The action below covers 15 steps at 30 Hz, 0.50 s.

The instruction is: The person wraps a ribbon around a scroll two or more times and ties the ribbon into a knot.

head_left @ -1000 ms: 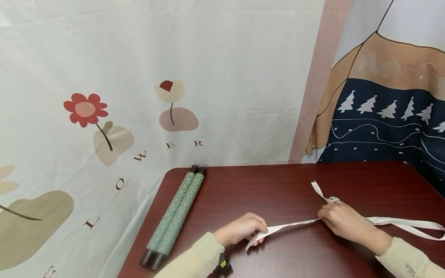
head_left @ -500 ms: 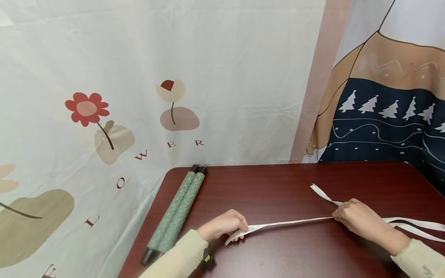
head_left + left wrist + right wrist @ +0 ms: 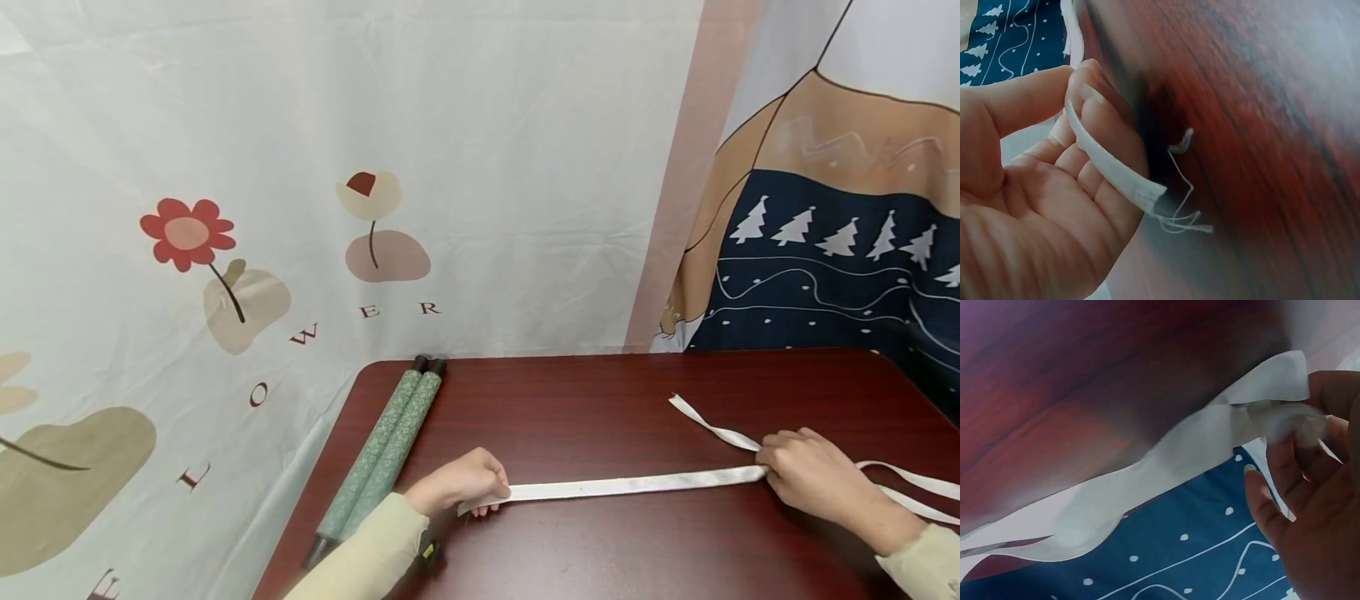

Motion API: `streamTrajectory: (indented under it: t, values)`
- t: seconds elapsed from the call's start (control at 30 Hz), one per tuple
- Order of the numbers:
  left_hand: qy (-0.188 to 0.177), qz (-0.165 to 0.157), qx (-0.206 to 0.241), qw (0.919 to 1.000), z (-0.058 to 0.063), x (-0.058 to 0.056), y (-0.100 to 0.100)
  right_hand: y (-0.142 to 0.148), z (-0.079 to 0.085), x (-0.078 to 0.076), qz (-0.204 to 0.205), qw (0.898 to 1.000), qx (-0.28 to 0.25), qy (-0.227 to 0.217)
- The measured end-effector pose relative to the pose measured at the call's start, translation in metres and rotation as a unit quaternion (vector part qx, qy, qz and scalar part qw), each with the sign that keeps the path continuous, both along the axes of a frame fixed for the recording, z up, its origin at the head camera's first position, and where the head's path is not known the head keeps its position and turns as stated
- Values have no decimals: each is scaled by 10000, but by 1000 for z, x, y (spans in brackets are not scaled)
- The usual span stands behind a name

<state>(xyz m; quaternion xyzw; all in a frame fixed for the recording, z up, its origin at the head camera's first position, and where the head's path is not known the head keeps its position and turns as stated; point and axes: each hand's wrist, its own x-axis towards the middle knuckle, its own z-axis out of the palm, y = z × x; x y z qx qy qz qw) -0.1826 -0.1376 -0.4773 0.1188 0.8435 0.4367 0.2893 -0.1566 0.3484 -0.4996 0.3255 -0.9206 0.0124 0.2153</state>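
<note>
A white ribbon (image 3: 622, 486) runs straight between my two hands, its flat face toward the head camera. Near one end my left hand (image 3: 467, 483) pinches it between thumb and fingers. A short tail with frayed threads (image 3: 1179, 215) sticks out past that palm in the left wrist view. My right hand (image 3: 817, 479) grips the ribbon farther along, at the right of the table. Beyond this hand a loose tail (image 3: 708, 422) points to the back left, and more ribbon (image 3: 918, 487) loops away to the right. Several layers of ribbon (image 3: 1179, 444) meet at the right fingers.
Two green patterned rolls (image 3: 393, 446) with black ends lie side by side on the left of the dark red table (image 3: 570, 400). A small black object (image 3: 429, 550) with a yellow mark shows beside my left sleeve. A printed curtain (image 3: 525, 183) hangs behind the table.
My left hand has moved left and my right hand has moved right. The stretch of ribbon between them is longer and has turned from edge-on to flat.
</note>
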Motion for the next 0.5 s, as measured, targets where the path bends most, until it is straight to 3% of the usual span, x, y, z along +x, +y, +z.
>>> streamTrajectory:
  t: [0.37,0.5]
  values:
    - [343,-97,-156,9992,0,-8,-23,29,-3,8,-445,9987,227,26]
    - [652,-251,-365,9969,1,-10,-32,36,0,13,-809,9960,271,-271]
